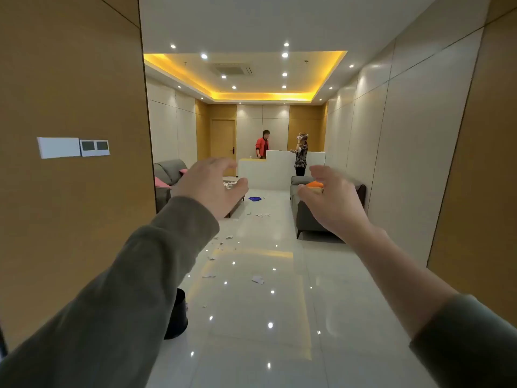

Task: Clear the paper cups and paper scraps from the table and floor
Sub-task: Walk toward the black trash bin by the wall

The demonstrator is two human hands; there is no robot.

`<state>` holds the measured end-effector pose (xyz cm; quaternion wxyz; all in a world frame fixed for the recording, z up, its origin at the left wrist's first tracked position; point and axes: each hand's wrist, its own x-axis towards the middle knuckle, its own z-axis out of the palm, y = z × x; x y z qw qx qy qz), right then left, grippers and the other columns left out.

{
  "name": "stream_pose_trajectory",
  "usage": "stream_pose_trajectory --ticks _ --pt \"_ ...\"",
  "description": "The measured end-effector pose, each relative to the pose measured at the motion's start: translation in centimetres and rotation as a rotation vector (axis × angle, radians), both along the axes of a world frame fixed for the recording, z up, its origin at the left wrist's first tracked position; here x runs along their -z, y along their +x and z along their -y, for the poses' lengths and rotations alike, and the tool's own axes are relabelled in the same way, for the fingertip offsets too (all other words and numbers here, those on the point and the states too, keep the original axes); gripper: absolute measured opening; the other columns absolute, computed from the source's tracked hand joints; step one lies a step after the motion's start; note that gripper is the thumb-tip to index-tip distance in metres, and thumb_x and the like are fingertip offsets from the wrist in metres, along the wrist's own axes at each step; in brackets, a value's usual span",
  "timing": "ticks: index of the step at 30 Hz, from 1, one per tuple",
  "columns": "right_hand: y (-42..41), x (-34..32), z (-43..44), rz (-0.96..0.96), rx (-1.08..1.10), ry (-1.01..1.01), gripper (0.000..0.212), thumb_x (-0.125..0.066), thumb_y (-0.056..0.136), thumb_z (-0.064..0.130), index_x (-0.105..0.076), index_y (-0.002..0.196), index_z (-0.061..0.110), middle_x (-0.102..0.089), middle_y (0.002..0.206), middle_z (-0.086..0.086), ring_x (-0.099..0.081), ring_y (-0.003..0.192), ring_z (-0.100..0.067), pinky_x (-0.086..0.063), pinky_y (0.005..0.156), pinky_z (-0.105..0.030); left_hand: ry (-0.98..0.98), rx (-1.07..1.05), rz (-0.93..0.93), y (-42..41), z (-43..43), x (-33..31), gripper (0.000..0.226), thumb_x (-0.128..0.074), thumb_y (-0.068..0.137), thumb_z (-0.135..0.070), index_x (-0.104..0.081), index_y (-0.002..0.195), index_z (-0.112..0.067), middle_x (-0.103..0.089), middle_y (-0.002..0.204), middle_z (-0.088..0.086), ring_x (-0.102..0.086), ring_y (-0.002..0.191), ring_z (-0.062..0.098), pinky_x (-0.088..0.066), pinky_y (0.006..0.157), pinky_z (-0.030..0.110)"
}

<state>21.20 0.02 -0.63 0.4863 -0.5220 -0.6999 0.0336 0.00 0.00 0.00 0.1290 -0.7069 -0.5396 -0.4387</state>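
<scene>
Glossy white tile floor [251, 345]: torn white paper scraps [257, 279] strewn beyond black round bin [179, 312], trailing lengthwise away from bin. Left hand [209, 186], right hand [330, 197] raised, loosely curled, empty; left probably nearer bin.

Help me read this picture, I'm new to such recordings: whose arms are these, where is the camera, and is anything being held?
There is no machine here. One camera sits on a person's head and looks forward, so the two arms are that person's own. The left hand and right hand are up in front with loosely curved fingers, and neither holds anything. Ahead is a glossy tiled floor with torn paper scraps scattered along it, a black bin by the left wall, and a grey sofa on the right. Two other people stand at a white counter at the far end.
</scene>
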Motion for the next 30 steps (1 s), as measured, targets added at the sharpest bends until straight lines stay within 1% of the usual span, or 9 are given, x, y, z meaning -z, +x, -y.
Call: stream_pose_trajectory --ticks 5,10,13,17,20,24,27,30 --pt "-3.7 -0.8 -9.6 -0.015 0.018 -0.002 0.052 -0.056 0.088 0.030 -0.044 0.136 0.018 -0.051 0.137 0.000 -0.048 0.122 -0.016 -0.040 0.098 -0.032 -0.002 0.008 0.032 -3.2 -9.3 -0.7 0.040 -0.055 0.087 -0.039 -0.057 0.122 -0.020 -0.062 0.116 0.001 -0.053 0.108 0.018 -0.042 0.089 0.030" --pt "-7.9 -2.4 -19.4 -0.060 0.020 0.038 0.050 -0.057 0.088 0.030 -0.045 0.135 0.016 -0.052 0.136 -0.001 -0.049 0.122 -0.016 -0.039 0.098 -0.031 0.009 0.006 0.038 -6.8 -18.6 -2.6 0.040 -0.053 0.089 -0.040 -0.056 0.123 -0.021 -0.059 0.122 -0.001 -0.054 0.108 0.018 -0.045 0.092 0.033" --pt "-10.3 -2.4 -25.1 -0.066 0.005 0.026 0.050 -0.058 0.088 0.030 -0.046 0.134 0.017 -0.053 0.135 0.000 -0.050 0.120 -0.016 -0.039 0.095 -0.030 0.015 0.022 0.058 -9.0 -23.7 -2.5 0.038 -0.054 0.088 -0.038 -0.057 0.122 -0.020 -0.061 0.118 -0.001 -0.054 0.106 0.017 -0.044 0.091 0.033" --pt "-13.3 -1.3 -32.7 -0.063 -0.019 0.008 0.052 -0.058 0.087 0.031 -0.045 0.135 0.015 -0.055 0.132 -0.001 -0.053 0.116 -0.014 -0.039 0.091 -0.026 -0.046 -0.012 0.024 -11.9 -30.7 -1.4 0.037 -0.053 0.088 -0.038 -0.057 0.121 -0.020 -0.060 0.120 -0.002 -0.053 0.109 0.017 -0.045 0.095 0.035" --pt "-15.5 -0.1 -38.7 -0.059 -0.056 -0.005 0.052 -0.058 0.087 0.034 -0.045 0.135 0.017 -0.055 0.131 0.001 -0.052 0.115 -0.012 -0.039 0.090 -0.025 -0.100 -0.046 0.011 -14.2 -36.3 -0.2 0.035 -0.051 0.088 -0.039 -0.059 0.118 -0.023 -0.060 0.120 -0.003 -0.053 0.109 0.017 -0.047 0.093 0.039" --pt "-18.5 1.2 -47.5 -0.070 -0.125 -0.009 0.050 -0.058 0.087 0.032 -0.046 0.133 0.016 -0.055 0.132 0.001 -0.052 0.114 -0.011 -0.037 0.090 -0.023 -0.094 -0.099 0.006 -17.2 -44.0 0.9 0.032 -0.052 0.087 -0.040 -0.059 0.114 -0.025 -0.061 0.110 -0.005 -0.055 0.096 0.016 -0.049 0.084 0.033" --pt "-21.5 1.5 -54.6 -0.108 -0.195 -0.026 0.049 -0.058 0.086 0.030 -0.049 0.131 0.015 -0.057 0.129 0.001 -0.054 0.112 -0.011 -0.037 0.089 -0.021 -0.072 -0.148 0.054 -19.5 -49.7 1.2 0.032 -0.055 0.087 -0.037 -0.058 0.115 -0.021 -0.059 0.106 -0.005 -0.054 0.094 0.014 -0.043 0.080 0.028" --pt "-25.6 2.1 -61.2 -0.118 -0.267 -0.065 0.046 -0.058 0.084 0.029 -0.052 0.128 0.015 -0.061 0.122 -0.001 -0.056 0.109 -0.015 -0.039 0.089 -0.023 -0.067 -0.189 0.074 -22.2 -54.8 1.9 0.023 -0.055 0.088 -0.032 -0.060 0.107 -0.020 -0.060 0.099 -0.003 -0.054 0.085 0.013 -0.038 0.069 0.019"
